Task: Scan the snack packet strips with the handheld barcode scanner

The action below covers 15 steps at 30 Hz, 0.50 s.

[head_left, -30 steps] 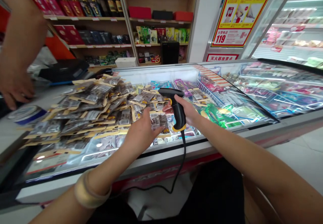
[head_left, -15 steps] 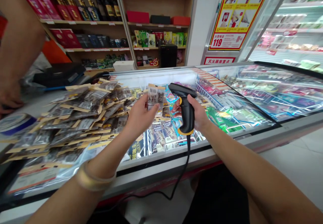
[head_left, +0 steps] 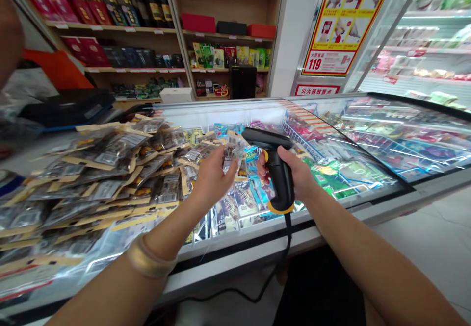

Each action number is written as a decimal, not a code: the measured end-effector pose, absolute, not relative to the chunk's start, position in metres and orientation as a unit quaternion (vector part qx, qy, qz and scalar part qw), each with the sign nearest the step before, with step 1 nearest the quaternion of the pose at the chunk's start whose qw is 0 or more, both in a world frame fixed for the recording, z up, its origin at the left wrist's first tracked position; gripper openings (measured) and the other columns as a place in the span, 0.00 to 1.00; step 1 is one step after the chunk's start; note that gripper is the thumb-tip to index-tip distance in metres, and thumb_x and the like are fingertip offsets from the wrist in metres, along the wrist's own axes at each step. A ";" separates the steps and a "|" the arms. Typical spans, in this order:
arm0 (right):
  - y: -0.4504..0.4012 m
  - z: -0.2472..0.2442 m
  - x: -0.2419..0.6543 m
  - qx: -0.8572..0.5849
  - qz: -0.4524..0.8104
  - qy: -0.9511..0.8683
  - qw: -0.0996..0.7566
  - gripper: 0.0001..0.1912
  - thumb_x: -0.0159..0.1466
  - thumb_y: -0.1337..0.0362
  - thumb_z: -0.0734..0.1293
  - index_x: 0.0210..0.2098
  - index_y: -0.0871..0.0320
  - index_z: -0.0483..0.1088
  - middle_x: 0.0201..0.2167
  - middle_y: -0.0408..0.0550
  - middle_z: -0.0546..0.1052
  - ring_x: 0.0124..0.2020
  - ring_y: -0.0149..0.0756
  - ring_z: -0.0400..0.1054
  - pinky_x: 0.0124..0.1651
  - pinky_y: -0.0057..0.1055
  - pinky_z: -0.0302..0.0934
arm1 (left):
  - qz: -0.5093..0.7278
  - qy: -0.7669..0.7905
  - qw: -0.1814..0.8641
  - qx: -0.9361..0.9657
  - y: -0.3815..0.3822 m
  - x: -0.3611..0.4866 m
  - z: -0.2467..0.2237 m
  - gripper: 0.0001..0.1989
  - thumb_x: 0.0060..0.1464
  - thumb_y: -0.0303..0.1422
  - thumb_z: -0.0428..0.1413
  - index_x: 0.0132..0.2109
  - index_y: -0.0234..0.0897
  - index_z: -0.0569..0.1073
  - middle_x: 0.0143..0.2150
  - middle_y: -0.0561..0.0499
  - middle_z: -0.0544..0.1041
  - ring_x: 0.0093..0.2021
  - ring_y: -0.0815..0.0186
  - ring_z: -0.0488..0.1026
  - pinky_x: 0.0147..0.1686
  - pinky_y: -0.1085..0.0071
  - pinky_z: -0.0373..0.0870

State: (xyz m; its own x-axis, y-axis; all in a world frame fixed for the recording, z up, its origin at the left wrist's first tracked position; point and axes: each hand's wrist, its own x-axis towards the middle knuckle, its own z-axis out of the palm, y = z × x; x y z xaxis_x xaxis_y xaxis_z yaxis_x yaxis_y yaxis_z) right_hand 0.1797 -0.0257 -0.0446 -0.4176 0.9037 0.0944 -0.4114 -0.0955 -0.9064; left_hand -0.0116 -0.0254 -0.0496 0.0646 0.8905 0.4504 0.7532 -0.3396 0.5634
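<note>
My left hand [head_left: 214, 176] is closed on a small clear packet [head_left: 232, 152], held up by its edge between thumb and fingers. In my right hand [head_left: 297, 173] is a black and yellow barcode scanner [head_left: 280, 174], its head pointing left just beside the packet, its cable hanging down. A large heap of similar packets with tan edges [head_left: 110, 169] lies on the glass to the left of my left hand. Under both hands, bagged goods [head_left: 239, 201] show inside the freezer [head_left: 239, 255].
At the far left are a dark device [head_left: 73, 108], an orange object [head_left: 55, 68] and part of another person's arm [head_left: 9, 32]. Behind the freezer stand shelves [head_left: 147, 29] with bottles and boxes, and a black box [head_left: 243, 82]. The scanner cable [head_left: 257, 294] loops below the freezer edge.
Both hands and the scanner have shifted slightly right and down in view, and the packet is tilted differently. The other person's arm has moved left, mostly out of view.
</note>
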 end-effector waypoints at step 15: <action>-0.024 -0.048 0.179 -0.237 0.717 -0.496 0.430 0.24 0.55 0.42 0.70 0.28 0.60 0.72 0.20 0.43 0.69 0.22 0.30 0.61 0.28 0.29 0.58 | 0.392 0.557 0.093 0.727 -0.023 -0.014 -0.052 0.14 0.57 0.37 0.50 0.48 0.38 0.72 0.32 0.50 0.75 0.34 0.62 0.72 0.38 0.67 0.68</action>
